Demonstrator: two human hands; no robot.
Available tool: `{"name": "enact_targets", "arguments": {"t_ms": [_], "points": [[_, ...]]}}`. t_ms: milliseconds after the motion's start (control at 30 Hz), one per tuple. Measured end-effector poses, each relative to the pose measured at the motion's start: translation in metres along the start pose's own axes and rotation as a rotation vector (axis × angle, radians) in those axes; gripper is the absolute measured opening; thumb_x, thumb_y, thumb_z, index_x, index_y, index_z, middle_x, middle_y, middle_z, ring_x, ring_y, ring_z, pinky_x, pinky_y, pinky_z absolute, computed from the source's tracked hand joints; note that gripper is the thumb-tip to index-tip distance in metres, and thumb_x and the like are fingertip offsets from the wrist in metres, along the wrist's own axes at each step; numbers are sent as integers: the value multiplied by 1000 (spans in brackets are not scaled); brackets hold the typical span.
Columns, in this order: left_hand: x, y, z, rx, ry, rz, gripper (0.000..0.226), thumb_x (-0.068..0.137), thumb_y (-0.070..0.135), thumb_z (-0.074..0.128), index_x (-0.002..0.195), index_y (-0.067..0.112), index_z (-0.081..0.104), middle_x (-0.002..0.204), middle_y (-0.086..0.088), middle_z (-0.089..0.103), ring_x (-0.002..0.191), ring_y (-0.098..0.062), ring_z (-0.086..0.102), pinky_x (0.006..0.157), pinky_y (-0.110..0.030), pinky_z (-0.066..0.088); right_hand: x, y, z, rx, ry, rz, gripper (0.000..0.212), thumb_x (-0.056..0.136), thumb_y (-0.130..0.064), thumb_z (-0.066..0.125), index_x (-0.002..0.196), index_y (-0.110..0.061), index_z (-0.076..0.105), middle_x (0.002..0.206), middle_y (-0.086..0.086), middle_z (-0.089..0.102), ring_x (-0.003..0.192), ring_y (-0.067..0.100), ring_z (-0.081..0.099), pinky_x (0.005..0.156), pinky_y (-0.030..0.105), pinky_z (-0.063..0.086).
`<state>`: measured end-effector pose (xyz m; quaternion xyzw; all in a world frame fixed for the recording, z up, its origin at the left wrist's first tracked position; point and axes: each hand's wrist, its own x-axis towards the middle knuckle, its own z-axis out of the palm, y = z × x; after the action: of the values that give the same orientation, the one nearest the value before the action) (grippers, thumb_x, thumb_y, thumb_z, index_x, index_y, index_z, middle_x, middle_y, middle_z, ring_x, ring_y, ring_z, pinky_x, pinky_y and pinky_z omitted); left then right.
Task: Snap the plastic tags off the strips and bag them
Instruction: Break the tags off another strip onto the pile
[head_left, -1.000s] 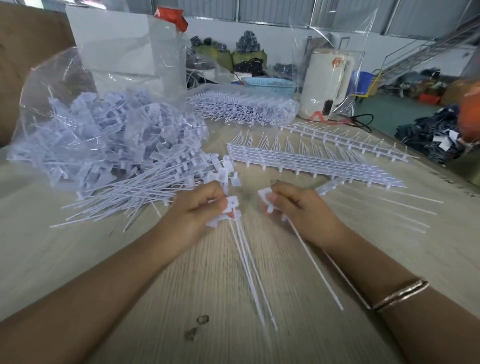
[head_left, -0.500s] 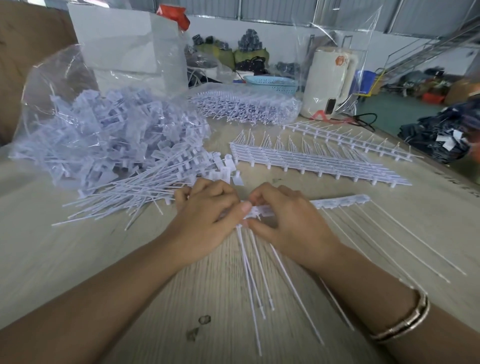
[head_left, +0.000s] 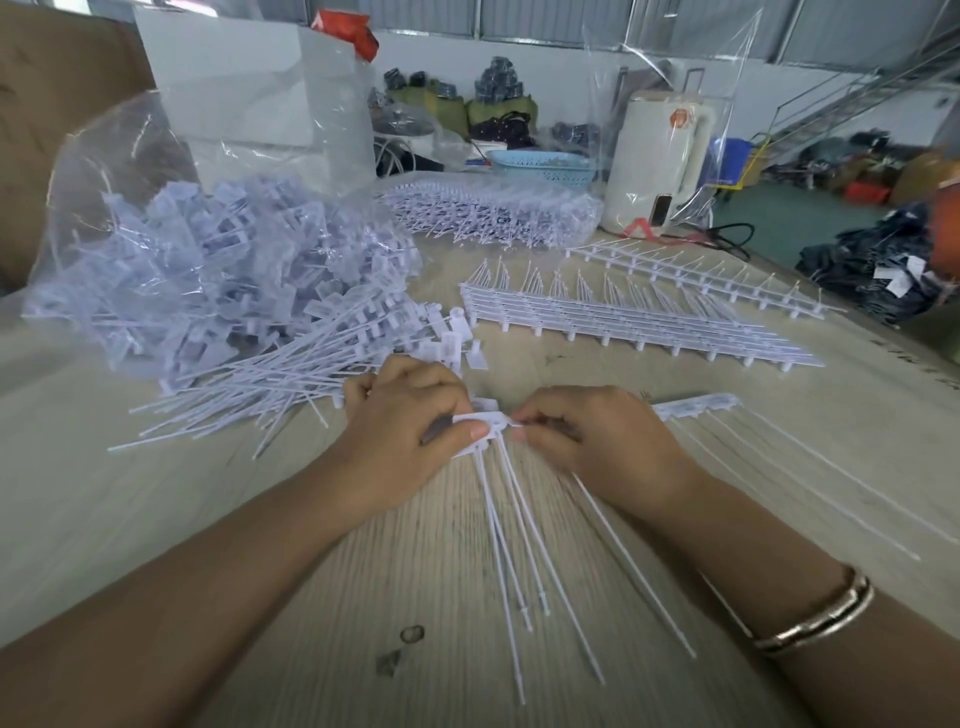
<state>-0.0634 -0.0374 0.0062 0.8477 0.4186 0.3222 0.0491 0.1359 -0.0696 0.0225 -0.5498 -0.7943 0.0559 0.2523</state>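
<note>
Big warehouse-type room in the back with clutter along the far wall, and up front a pale wood-grain table (head_left: 156, 519) that takes up most of the view. Its right edge runs diagonally away on the right, with floor beyond it. The far left is hogged by a clear bag (head_left: 197, 270) stuffed with snapped-off tags, and a loose pile of tags (head_left: 270, 384) spills out toward the middle. Far centre there's a stack of uncut strips (head_left: 623, 322), with a white kettle (head_left: 660, 161) behind it. The open bit of table is the near left and near middle. Both forearms come in from the near edge and meet in the middle. The left hand (head_left: 410, 431) is curled, pinching a small bunch of tags (head_left: 483, 423) whose long tails fan toward the near edge. The right hand (head_left: 587, 436), bangle (head_left: 815, 613) on its wrist, is curled too, pinching the end of a strip (head_left: 696, 405) that sticks out to the right.
</note>
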Motion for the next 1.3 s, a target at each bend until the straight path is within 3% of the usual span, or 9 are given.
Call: {"name": "enact_targets", "arguments": {"t_ms": [200,300,433,633,800,967,1067,1167,1300], "points": [[-1,1,-2,-8,-28,50,32,79,57,38,75,29,52,85,20,55,99,-3,37,75,-29,13,3,6,2,124,9,22,21,91,-37,54,81,-23,66,65,-5,63,59,14,56,60,31,45],[-3,-5,-1,-71,-39,51,43,76,60,30,76,25,56,87,23,55,98,2,34,73,-29,13,3,23,-6,192,115,122,17,93,-31,54,80,-22,62,69,-8,64,59,10,56,60,25,42],[-3,-7,0,-10,5,26,39,73,66,32,75,36,57,89,26,54,99,3,32,73,-27,11,1,26,-7,178,79,154,5,84,-34,63,83,-31,59,75,-11,63,68,6,56,64,20,43],[-1,-5,-1,90,132,2,26,81,52,49,84,32,65,91,19,59,95,-9,47,71,-26,11,0,-5,1,-20,109,-1,21,80,-37,64,96,-24,62,88,-7,64,82,12,57,71,31,45],[3,6,3,-4,97,-7,54,86,57,20,82,32,68,88,21,54,92,-1,35,72,-28,11,-1,-27,7,-77,133,-62,34,83,-36,65,109,-17,55,94,1,66,85,22,60,75,34,45],[2,10,5,-50,42,-28,33,75,65,26,67,40,46,81,22,52,90,-1,36,70,-30,12,-2,-34,3,-20,62,-39,44,83,-39,63,121,-21,49,106,-5,62,102,16,56,91,35,40],[2,4,3,-66,25,-58,24,78,61,37,66,41,43,79,24,51,91,-1,35,70,-30,12,-5,-36,-5,144,105,4,43,85,-27,61,125,-22,47,107,-7,59,104,15,55,95,37,40],[3,1,3,-70,19,-76,24,87,50,46,66,40,40,75,24,47,91,-3,35,69,-30,11,-4,-28,-10,-4,83,77,38,83,-14,53,121,-21,50,109,-4,61,100,19,58,93,38,43],[1,1,4,-73,-16,-49,19,83,51,43,67,40,41,80,20,51,91,-2,33,70,-30,12,-4,-16,-5,-191,-27,42,25,85,-33,59,110,-27,57,103,-8,58,96,16,55,87,34,42]]}}
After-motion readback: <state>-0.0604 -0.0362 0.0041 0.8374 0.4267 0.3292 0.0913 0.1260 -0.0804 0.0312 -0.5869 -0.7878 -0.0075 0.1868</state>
